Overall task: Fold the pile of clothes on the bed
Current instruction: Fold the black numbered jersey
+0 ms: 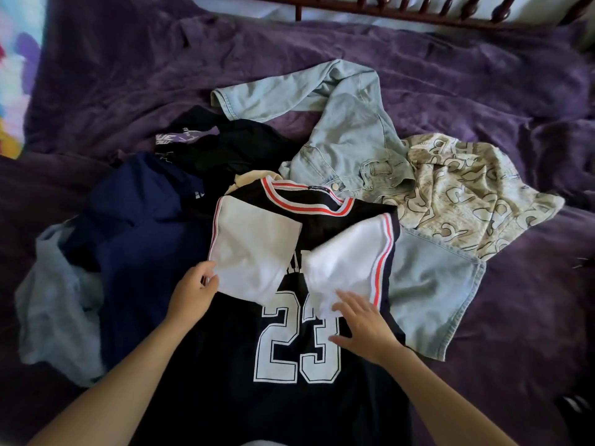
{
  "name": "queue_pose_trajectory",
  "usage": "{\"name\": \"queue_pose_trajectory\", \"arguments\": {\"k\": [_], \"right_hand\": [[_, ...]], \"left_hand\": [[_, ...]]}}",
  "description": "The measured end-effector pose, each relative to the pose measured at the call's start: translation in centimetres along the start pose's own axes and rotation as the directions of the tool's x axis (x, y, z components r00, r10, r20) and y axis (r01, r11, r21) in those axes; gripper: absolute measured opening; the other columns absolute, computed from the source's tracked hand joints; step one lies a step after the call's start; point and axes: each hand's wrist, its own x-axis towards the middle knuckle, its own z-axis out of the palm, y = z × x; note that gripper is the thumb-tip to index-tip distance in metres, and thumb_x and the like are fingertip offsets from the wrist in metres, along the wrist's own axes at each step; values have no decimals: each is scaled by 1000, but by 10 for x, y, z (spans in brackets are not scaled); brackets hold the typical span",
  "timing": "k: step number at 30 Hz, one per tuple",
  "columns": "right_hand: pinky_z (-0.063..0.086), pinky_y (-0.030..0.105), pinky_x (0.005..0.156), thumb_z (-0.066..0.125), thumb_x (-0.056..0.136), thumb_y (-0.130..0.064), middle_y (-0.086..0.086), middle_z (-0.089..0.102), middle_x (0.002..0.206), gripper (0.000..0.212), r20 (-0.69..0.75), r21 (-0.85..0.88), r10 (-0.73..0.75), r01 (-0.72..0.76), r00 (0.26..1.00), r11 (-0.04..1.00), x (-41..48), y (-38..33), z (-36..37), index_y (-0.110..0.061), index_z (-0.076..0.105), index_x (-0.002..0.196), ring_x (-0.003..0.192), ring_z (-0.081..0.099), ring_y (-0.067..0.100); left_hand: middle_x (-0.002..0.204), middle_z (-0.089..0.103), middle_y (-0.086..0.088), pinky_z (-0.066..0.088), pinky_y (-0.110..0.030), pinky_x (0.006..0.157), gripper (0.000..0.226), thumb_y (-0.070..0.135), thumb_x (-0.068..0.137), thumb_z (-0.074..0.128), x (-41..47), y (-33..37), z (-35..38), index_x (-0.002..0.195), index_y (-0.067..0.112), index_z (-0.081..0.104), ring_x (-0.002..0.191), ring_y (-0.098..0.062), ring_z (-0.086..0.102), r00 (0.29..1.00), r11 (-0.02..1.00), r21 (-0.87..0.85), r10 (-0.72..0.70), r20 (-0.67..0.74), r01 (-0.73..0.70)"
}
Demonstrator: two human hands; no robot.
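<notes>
A black jersey (289, 365) with a white "23" and red-striped collar lies front up on the purple bedspread (386, 59). Both its white sleeves are folded inward over the chest. My left hand (193, 291) pinches the lower edge of the left sleeve (254, 249). My right hand (363, 326) lies flat with straight fingers on the end of the right sleeve (347, 262), which looks blurred. Around the jersey lies the pile: a light denim jacket (347, 133), a beige patterned shirt (467, 194), a navy garment (145, 226) and a black printed top (209, 143).
A pale blue garment (54, 304) is bunched at the left. A dark wooden bed rail (418, 8) runs along the far side. A bright multicoloured cloth (16, 75) shows at the left edge. Bare purple bedspread stretches across the back and right.
</notes>
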Motion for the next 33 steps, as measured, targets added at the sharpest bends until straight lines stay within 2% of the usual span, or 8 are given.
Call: {"name": "queue_pose_trajectory", "arguments": {"k": [3,5,8,13,17,22,28,33], "right_hand": [[15,34,115,4,60,-86,-5,17,155,106,33,87,154,-156,988,984,2,8,-10,-24,30,143,143,17,15],[25,33,111,19,82,-74,3,33,149,83,-182,194,241,-206,953,959,13,20,-25,-16,38,139,137,31,21],[34,39,103,49,92,-25,12,43,139,45,-362,274,417,-332,834,902,41,38,-55,-10,43,134,127,39,30],[35,42,106,51,92,-20,15,31,148,63,-179,681,680,-409,711,607,87,57,-106,-12,21,147,132,36,32],[42,32,83,57,89,-15,16,36,145,74,-38,855,741,-362,671,371,102,67,-115,-15,14,149,113,49,26],[35,32,82,62,84,0,9,59,100,54,99,963,773,-255,626,83,91,83,-133,-3,44,136,89,55,23],[42,15,49,54,80,16,3,56,61,38,10,940,766,-267,642,212,71,90,-150,-7,61,109,60,47,12],[42,12,45,57,79,16,-4,60,55,24,-211,916,715,-121,667,383,35,79,-150,-8,61,78,55,53,13]], "left_hand": [[105,56,-3,51,-38,73,32,10,92,50,10,4,-5,124,9,54,78,-25,58,1000,1000,-8,26,-17,-26],[106,56,-6,49,-35,65,31,9,92,51,21,9,-8,122,8,55,79,-27,57,999,999,25,39,-29,-38],[120,53,-12,41,-34,82,37,11,92,52,50,20,-10,129,7,51,99,-29,56,999,999,36,-3,-43,5],[142,41,-17,33,-39,106,54,15,93,52,102,35,-12,143,10,33,129,-30,42,980,969,-151,-192,46,197],[143,40,-14,35,-41,107,56,18,92,55,126,39,-9,143,11,33,129,-30,41,959,914,-292,-273,70,282],[101,63,-12,46,-34,79,37,12,87,61,139,41,-11,123,4,57,88,-24,59,938,814,-469,-326,118,342],[75,67,-8,49,-32,70,12,0,86,59,136,62,-46,83,12,61,69,-18,63,963,704,-660,-236,131,262],[75,67,1,46,-27,74,21,-4,89,53,100,62,-82,84,16,58,79,-14,60,990,727,-672,-119,74,138]]}}
